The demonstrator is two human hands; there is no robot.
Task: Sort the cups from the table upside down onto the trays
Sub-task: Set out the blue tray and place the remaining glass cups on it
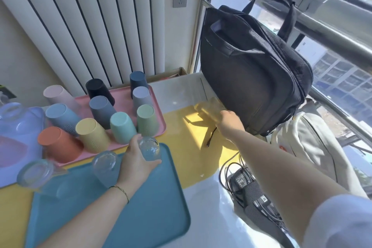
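black bag (253, 78) — crowding table corner

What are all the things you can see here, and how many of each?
Table: one, yellow and white, under everything.
Pink tray: one, pink, back left.
Blue tray: one, blue, front left.
Black bag: one, black, by the window.
Pale bag: one, cream, right of the black bag.
Cables: one bundle, black, front right.
Cups: ten, many colours, upside down at the pink tray.
Glasses: four, clear; two upside down at the blue tray, one held, one by the black bag.
Left hand: grips the near glass at the blue tray's far edge.
Right hand: on the far glass by the black bag; grip blurred.
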